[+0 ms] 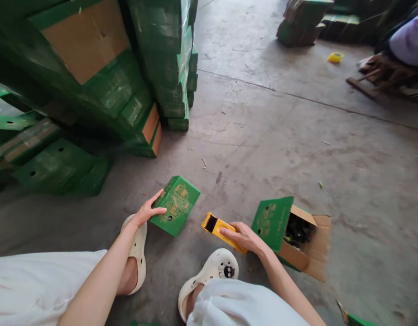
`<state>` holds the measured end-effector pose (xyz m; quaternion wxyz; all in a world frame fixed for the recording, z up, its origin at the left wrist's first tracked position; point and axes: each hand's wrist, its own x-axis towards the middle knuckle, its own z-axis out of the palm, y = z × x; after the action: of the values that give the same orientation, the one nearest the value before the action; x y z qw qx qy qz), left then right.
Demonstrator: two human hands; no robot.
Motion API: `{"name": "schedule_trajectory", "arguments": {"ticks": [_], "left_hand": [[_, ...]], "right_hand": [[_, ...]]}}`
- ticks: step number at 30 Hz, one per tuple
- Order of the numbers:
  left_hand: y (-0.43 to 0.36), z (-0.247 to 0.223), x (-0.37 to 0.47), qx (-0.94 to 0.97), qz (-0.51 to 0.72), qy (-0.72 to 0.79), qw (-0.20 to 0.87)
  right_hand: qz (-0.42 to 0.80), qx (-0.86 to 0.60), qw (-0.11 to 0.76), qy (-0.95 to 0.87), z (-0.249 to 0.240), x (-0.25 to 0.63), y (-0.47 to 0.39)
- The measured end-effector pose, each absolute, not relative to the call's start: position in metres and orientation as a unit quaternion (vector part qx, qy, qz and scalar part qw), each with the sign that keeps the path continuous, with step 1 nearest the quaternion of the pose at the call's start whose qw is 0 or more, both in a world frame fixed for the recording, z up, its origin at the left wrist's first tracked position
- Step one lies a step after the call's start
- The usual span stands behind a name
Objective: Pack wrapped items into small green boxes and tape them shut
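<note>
A small closed green box (180, 204) with gold print stands tilted in front of my feet. My left hand (150, 211) grips its left side, thumb on the printed face and fingers along the edge. In my right hand (239, 235) is a yellow tool (223, 230) with a black part near its front end, pointing toward the green box but apart from it. Just right of that hand, an open green carton (271, 220) rests on the floor with its flaps spread and dark items inside.
Tall stacks of green cartons (112, 88) rise at the upper left, with more boxes (59, 165) piled beside them. A yellow tape roll (335, 57) lies on the concrete floor (249, 117). At the upper right, a person (410, 38) is partly visible by a wooden stool (381, 77).
</note>
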<state>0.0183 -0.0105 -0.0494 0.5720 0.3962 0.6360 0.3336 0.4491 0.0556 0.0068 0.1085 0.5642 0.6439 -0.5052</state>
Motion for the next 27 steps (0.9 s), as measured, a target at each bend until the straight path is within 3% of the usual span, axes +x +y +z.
{"name": "schedule_trajectory", "arguments": {"ticks": [6,10,13,19,27], "left_hand": [[-0.007,-0.058,0.004,0.386,0.335,0.649,0.564],[-0.01,-0.054,0.008,0.422,0.3,0.791,0.324],[-0.014,-0.047,0.036,0.48,0.184,0.833,0.204],[-0.009,-0.034,0.096,0.518,-0.014,0.834,0.188],[0.006,-0.028,0.064,0.52,0.004,0.823,0.226]], "right_hand": [[-0.519,0.562,0.122,0.632,-0.012,0.426,0.054],[-0.484,0.561,0.137,0.657,-0.022,0.375,0.064],[-0.423,0.587,0.158,0.672,-0.024,0.342,0.068],[-0.435,0.6,0.159,0.652,-0.02,0.33,0.06],[-0.456,0.589,0.122,0.656,-0.013,0.335,0.058]]}}
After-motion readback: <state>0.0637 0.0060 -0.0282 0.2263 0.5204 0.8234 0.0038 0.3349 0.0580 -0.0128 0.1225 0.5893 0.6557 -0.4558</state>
